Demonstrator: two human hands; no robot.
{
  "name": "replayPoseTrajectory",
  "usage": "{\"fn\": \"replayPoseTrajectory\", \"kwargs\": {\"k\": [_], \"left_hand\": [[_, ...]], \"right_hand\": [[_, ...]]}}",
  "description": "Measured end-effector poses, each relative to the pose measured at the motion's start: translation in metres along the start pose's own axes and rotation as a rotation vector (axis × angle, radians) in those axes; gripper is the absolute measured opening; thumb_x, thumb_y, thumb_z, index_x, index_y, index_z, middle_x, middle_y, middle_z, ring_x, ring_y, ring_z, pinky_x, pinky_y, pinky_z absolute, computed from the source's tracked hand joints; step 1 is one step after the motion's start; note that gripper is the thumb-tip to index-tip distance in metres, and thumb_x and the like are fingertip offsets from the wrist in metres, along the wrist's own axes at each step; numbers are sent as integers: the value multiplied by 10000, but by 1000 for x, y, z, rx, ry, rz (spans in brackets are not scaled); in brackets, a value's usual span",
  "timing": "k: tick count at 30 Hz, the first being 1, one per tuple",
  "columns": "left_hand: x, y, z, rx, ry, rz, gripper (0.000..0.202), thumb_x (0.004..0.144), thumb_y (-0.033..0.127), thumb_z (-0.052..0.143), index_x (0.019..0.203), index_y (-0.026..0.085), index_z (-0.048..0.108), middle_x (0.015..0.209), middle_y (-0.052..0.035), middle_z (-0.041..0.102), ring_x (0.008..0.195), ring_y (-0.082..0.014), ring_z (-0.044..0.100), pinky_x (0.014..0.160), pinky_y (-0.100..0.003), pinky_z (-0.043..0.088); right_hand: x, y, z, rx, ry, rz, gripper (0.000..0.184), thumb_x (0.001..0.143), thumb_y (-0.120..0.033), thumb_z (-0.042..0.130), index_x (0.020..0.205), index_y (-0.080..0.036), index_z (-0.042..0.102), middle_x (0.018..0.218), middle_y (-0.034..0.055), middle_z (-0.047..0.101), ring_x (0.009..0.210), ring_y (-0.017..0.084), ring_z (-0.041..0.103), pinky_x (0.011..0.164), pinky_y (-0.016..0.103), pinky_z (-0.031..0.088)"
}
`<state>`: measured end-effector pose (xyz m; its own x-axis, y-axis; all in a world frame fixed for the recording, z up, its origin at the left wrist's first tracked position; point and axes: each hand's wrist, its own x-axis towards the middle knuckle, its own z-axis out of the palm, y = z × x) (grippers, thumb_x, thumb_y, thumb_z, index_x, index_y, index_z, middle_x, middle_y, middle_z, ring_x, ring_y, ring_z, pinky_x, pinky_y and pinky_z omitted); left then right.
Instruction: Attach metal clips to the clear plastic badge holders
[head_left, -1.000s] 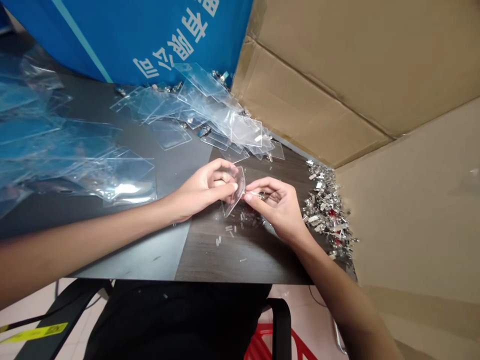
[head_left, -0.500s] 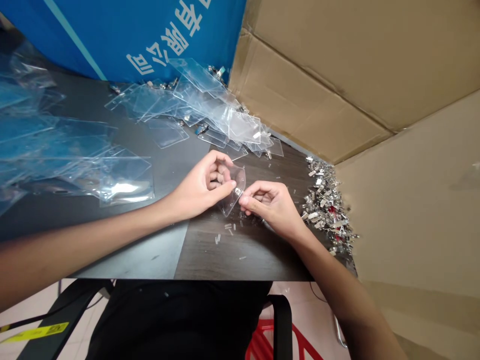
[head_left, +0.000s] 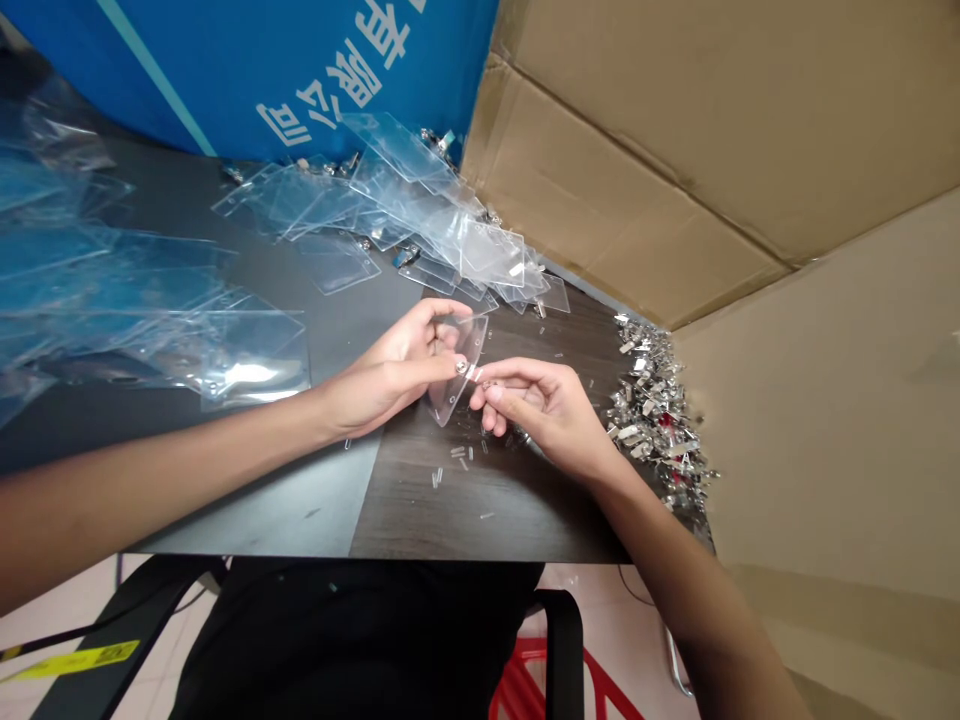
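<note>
My left hand [head_left: 397,368] holds a clear plastic badge holder [head_left: 454,365] upright by its edge, with the fingers behind the sheet and the thumb in front. My right hand [head_left: 536,402] reaches in from the right, its thumb and fingertips pinching a small metal clip [head_left: 470,372] at the holder's top edge. A round metal snap on the clip [head_left: 460,367] sits against the plastic. Below the hands, small clear plastic strips [head_left: 457,462] lie scattered on the table.
Loose clear holders [head_left: 420,215] are heaped at the back of the dark table [head_left: 480,510], and more in plastic film [head_left: 150,300] lie at the left. Metal clips [head_left: 654,410] are piled at the right against a cardboard panel [head_left: 817,400]. A blue banner [head_left: 225,70] hangs behind.
My right hand has moved left, bringing the clip to the holder's edge. The holder has turned and tilted in my left hand, and my hands are closer together.
</note>
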<state>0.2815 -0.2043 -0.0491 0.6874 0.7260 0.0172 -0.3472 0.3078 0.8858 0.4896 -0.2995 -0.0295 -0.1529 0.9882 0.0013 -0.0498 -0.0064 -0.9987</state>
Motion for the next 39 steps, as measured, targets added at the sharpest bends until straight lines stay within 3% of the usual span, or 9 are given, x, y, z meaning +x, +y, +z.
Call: {"fn": "replayPoseTrajectory", "kwargs": {"k": [5, 16, 22, 31, 39], "left_hand": [[0, 0, -4, -9, -28, 11, 578, 847, 241, 927, 1366, 245, 675, 1066, -27, 532, 855, -150, 557, 658, -255, 509], [3, -6, -5, 77, -78, 69, 661, 820, 272, 970, 1406, 256, 666, 1035, -16, 507, 907, -169, 515, 771, -302, 486], [0, -4, -2, 146, -81, 0, 705, 810, 231, 966, 1424, 259, 622, 1034, -6, 484, 932, -175, 490, 798, -304, 474], [2, -3, -2, 129, -91, 27, 711, 813, 294, 983, 1417, 262, 609, 1054, -13, 486, 953, -184, 509, 810, -320, 498], [2, -2, -2, 153, -82, 58, 669, 841, 353, 968, 1394, 264, 603, 1065, -15, 468, 889, -159, 500, 740, -295, 463]], "right_hand": [[-2, -2, 1, 4, 37, 54, 235, 945, -375, 920, 1039, -179, 831, 896, 52, 848, 632, 114, 728, 575, 246, 619], [-2, -9, 4, -41, 71, 119, 323, 820, -398, 1010, 923, -174, 801, 767, 22, 804, 558, 103, 677, 501, 223, 555], [-4, -10, 7, -23, 67, 115, 314, 816, -383, 1007, 922, -176, 796, 775, 25, 811, 565, 110, 688, 507, 226, 564], [-1, -8, 5, -69, 61, 158, 337, 811, -397, 1002, 913, -184, 762, 805, 37, 807, 634, 134, 724, 572, 246, 597], [-3, -10, 4, -167, 91, 63, 328, 827, -416, 973, 956, -204, 758, 771, -11, 719, 653, 122, 647, 636, 268, 570]]}}
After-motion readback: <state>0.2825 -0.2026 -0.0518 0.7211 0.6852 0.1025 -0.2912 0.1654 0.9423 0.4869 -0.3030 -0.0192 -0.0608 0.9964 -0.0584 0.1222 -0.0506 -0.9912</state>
